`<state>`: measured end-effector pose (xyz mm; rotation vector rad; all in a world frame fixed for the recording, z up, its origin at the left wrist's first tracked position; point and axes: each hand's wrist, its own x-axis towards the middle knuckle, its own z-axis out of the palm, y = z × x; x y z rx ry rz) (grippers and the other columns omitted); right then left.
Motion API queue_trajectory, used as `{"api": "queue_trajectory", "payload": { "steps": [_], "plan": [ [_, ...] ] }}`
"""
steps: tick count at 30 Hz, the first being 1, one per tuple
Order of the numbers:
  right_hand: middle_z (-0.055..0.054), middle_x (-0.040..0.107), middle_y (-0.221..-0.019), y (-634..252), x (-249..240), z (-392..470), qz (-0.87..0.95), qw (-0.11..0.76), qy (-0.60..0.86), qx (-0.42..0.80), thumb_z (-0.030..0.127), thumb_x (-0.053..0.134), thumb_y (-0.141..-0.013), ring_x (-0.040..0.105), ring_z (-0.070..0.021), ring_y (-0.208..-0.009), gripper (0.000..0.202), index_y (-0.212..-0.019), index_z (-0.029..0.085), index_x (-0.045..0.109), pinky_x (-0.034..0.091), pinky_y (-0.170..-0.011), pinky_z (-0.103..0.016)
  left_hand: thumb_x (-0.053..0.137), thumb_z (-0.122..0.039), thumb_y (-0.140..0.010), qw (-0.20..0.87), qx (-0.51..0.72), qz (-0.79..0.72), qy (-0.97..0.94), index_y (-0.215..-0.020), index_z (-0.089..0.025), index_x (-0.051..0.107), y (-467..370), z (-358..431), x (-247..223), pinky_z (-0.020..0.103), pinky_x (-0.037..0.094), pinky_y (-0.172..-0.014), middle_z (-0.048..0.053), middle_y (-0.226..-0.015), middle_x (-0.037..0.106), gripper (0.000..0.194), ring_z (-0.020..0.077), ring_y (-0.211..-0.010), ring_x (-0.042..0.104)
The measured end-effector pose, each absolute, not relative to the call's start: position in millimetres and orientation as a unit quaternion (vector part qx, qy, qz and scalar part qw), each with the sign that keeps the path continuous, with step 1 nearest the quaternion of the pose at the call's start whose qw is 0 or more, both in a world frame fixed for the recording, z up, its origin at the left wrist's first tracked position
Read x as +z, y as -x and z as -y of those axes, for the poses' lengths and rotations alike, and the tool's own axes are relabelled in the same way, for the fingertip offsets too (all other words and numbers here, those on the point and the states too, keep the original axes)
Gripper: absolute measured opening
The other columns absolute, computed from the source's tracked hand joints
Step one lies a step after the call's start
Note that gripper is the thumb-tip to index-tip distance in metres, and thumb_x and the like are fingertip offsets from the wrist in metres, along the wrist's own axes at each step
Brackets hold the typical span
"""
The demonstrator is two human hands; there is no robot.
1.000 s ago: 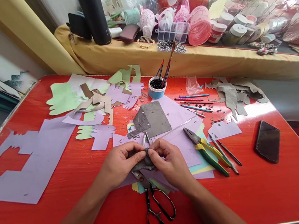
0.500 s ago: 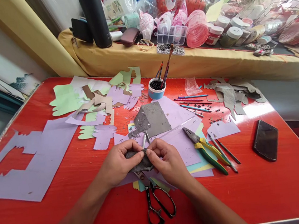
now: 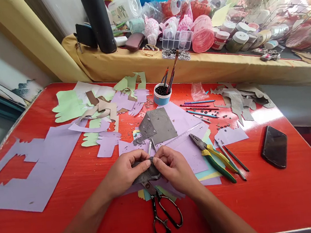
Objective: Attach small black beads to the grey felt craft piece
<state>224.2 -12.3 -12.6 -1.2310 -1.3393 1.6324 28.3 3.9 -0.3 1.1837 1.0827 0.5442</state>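
A dark grey piece (image 3: 148, 174) is held between both hands over the middle of the papers. My left hand (image 3: 128, 172) pinches its left and upper side between thumb and fingers. On the right side, my right hand (image 3: 174, 166) pinches the edge, its thumb tip close to the left thumb. Scissors (image 3: 155, 210) lie just below, their blades partly hidden under the piece. Behind the hands are a flat grey sheet (image 3: 163, 125) and a smaller rough grey scrap (image 3: 147, 126) on purple paper (image 3: 182, 117).
Pliers (image 3: 215, 158) and thin rods lie right of the hands, with a phone (image 3: 274, 147) farther right. Behind stands a tub of brushes (image 3: 161, 99). Paper cut-outs (image 3: 109, 140) and a large purple sheet (image 3: 56, 157) cover the left. Grey scraps (image 3: 236, 101) lie at the back right.
Both hands still pinch the grey piece, which looks tilted slightly differently, with more of its surface showing. The camera view has shifted a little.
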Motion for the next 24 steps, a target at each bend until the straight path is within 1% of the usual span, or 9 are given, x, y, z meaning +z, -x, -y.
{"api": "queue_trajectory", "payload": {
  "steps": [2, 5, 10, 13, 17, 19, 24],
  "plan": [
    [0.008, 0.044, -0.057, -224.0, -12.0, 12.3, 0.511, 0.341, 0.469, 0.634, 0.04, 0.06, -0.098, 0.039, -0.0115, -0.05, 0.024, -0.084, 0.022, 0.054, 0.029, -0.049, -0.024, 0.067, -0.049, -0.089, 0.667, 0.244, -0.47, -0.523, -0.086, -0.018, 0.066, -29.1, -4.4, 1.7, 0.027, 0.046, -0.064, 0.0, -0.078, 0.062, 0.03, 0.0168, -0.072, 0.056],
    [0.008, 0.046, -0.057, -223.3, -11.6, 12.6, 0.508, 0.338, 0.469, 0.639, 0.04, 0.062, -0.098, 0.042, -0.0116, -0.05, 0.024, -0.084, 0.022, 0.055, 0.032, -0.049, -0.023, 0.066, -0.044, -0.089, 0.63, 0.253, -0.485, -0.551, -0.082, -0.019, 0.063, -30.6, -3.5, 2.8, 0.026, 0.045, -0.065, -0.001, -0.076, 0.059, 0.026, 0.016, -0.072, 0.054],
    [0.006, 0.055, -0.062, -224.3, -12.9, 12.9, 0.492, 0.328, 0.446, 0.672, 0.044, 0.062, -0.1, 0.056, -0.014, -0.051, 0.025, -0.089, 0.022, 0.056, 0.044, -0.05, -0.024, 0.063, -0.042, -0.09, 0.612, 0.243, -0.493, -0.569, -0.082, -0.02, 0.061, -29.3, -1.9, 0.0, 0.027, 0.045, -0.066, -0.002, -0.076, 0.058, 0.024, 0.0166, -0.073, 0.054],
    [0.004, 0.058, -0.07, -226.7, -12.5, 11.6, 0.501, 0.323, 0.43, 0.678, 0.043, 0.063, -0.1, 0.059, -0.015, -0.058, 0.023, -0.094, 0.021, 0.057, 0.048, -0.056, -0.025, 0.062, -0.043, -0.091, 0.602, 0.243, -0.502, -0.572, -0.082, -0.02, 0.06, -27.9, -1.4, -1.7, 0.027, 0.045, -0.065, -0.002, -0.076, 0.058, 0.025, 0.017, -0.073, 0.054],
    [0.003, 0.056, -0.074, -228.8, -10.0, 9.7, 0.54, 0.319, 0.437, 0.645, 0.039, 0.066, -0.098, 0.053, -0.0146, -0.066, 0.02, -0.095, 0.021, 0.059, 0.044, -0.061, -0.025, 0.064, -0.043, -0.091, 0.605, 0.247, -0.502, -0.567, -0.082, -0.02, 0.06, -27.0, -1.9, -2.0, 0.026, 0.044, -0.065, -0.001, -0.076, 0.057, 0.025, 0.0169, -0.073, 0.052],
    [0.004, 0.055, -0.072, -228.4, -9.2, 9.8, 0.54, 0.315, 0.435, 0.648, 0.039, 0.066, -0.098, 0.051, -0.0142, -0.065, 0.02, -0.094, 0.021, 0.059, 0.041, -0.06, -0.025, 0.066, -0.044, -0.09, 0.621, 0.251, -0.494, -0.555, -0.082, -0.02, 0.061, -26.6, -2.8, -2.4, 0.026, 0.044, -0.065, -0.001, -0.076, 0.057, 0.026, 0.0168, -0.073, 0.052],
    [0.005, 0.053, -0.07, -225.3, -8.9, 12.2, 0.532, 0.313, 0.439, 0.653, 0.037, 0.064, -0.096, 0.05, -0.0142, -0.064, 0.018, -0.093, 0.021, 0.057, 0.039, -0.06, -0.025, 0.071, -0.047, -0.087, 0.68, 0.26, -0.464, -0.505, -0.082, -0.019, 0.062, -24.6, -4.8, -6.1, 0.026, 0.046, -0.062, -0.001, -0.076, 0.058, 0.029, 0.0164, -0.07, 0.054]
  ]
}}
